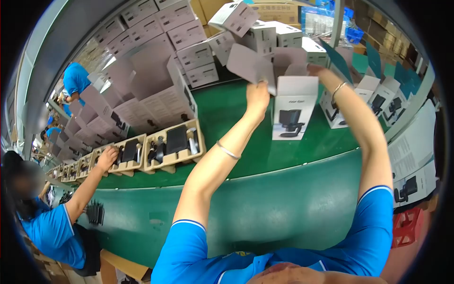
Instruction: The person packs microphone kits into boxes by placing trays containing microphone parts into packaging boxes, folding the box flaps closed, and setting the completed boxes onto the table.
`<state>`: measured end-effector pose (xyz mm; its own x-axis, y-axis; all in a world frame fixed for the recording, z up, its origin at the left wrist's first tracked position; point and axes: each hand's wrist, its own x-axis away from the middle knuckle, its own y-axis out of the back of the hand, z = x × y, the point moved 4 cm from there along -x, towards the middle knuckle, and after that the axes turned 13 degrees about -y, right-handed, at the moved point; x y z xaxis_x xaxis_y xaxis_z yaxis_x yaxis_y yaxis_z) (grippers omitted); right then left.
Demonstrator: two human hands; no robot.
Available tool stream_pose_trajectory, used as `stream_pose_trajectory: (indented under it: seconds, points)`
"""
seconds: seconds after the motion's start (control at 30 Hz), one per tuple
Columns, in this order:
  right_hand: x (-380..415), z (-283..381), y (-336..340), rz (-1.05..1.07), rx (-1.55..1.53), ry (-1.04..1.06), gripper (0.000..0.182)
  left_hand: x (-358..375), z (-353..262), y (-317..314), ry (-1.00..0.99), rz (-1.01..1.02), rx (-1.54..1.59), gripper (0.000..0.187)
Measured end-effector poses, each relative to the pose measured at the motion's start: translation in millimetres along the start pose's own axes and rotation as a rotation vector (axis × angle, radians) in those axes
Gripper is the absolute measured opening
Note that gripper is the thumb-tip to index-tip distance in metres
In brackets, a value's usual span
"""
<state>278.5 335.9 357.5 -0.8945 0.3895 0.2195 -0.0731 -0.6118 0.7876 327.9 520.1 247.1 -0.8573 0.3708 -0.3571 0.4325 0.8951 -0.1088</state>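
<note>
A white printed carton [289,113] with a picture of a black device stands upright on the green bench, its top flaps raised. My left hand [257,98] is at the carton's left side, fingers closed at the lower edge of the large left flap [249,64]. Beyond the carton's right top edge, my right hand [322,73] is smeared by motion and its fingertips are hidden.
Stacked closed boxes [196,56] fill the back of the bench. Open cartons [378,97] stand at right. At left, a co-worker's hand [108,158] touches a row of moulded trays [172,163] holding black parts. A metal post [337,21] rises behind.
</note>
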Motion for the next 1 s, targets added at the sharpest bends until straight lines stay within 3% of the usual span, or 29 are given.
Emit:
stream_pose_trajectory:
  seconds: [0.17,0.23,0.3,0.33,0.4,0.43,0.47,0.53,0.57,0.63,0.67,0.73,0.77,0.8,0.87,0.9,0.97,1.0]
  points:
    - [28,-3,-17,-0.056,0.154,-0.056,0.043,29,-6,-7,0.029,0.186,0.058,0.052]
    - [38,-45,28,-0.595,0.156,0.027,0.032,41,-6,-5,0.059,0.197,0.087,0.057]
    - [56,-65,37,-1.089,0.097,0.129,0.023,56,12,-5,-0.04,0.285,0.08,0.06]
    - [78,-44,18,-1.053,0.095,0.152,0.023,60,28,-10,-0.103,0.324,0.132,0.061]
    - [140,-31,-26,-0.793,-1.047,0.216,0.025,68,92,-25,-0.072,0.263,0.02,0.061]
    - [158,-24,-52,-0.672,-1.015,0.235,0.023,74,102,-31,-0.066,0.247,0.024,0.061]
    - [161,-29,-75,-0.653,-0.774,0.304,0.022,80,109,-35,-0.095,0.189,-0.019,0.058]
    - [161,-26,-132,-0.359,-0.76,0.195,0.02,90,114,-38,-0.157,0.086,-0.111,0.051]
    - [154,-33,-158,-0.442,-0.708,0.191,0.021,94,113,-35,-0.19,0.038,-0.158,0.048]
    - [128,-25,-202,-0.542,-0.282,0.539,0.024,103,99,-7,-0.262,0.279,-0.123,0.045]
    - [120,-19,-221,-0.242,-0.724,0.129,0.026,113,85,14,-0.049,0.184,0.156,0.036]
    - [103,13,-240,0.057,-0.951,0.062,0.022,116,38,70,0.102,0.446,-0.544,0.029]
    - [94,28,-248,0.106,-0.957,-0.003,0.021,116,28,105,0.108,0.365,-0.539,0.028]
    - [84,42,-257,0.157,-0.963,-0.065,0.021,114,27,139,-0.184,0.205,-0.619,0.03]
    - [62,68,-277,0.23,-0.901,-0.181,0.023,105,-12,190,0.0,0.052,-0.454,0.037]
    - [56,85,-288,0.29,-0.811,-0.226,0.025,95,-34,207,-0.39,0.016,-0.8,0.038]
    - [41,106,-321,0.385,-0.811,-0.292,0.023,71,-65,233,-0.597,-0.096,-0.813,0.037]
    - [41,104,-327,0.388,-0.805,-0.272,0.023,54,-74,247,-0.533,-0.104,-0.933,0.038]
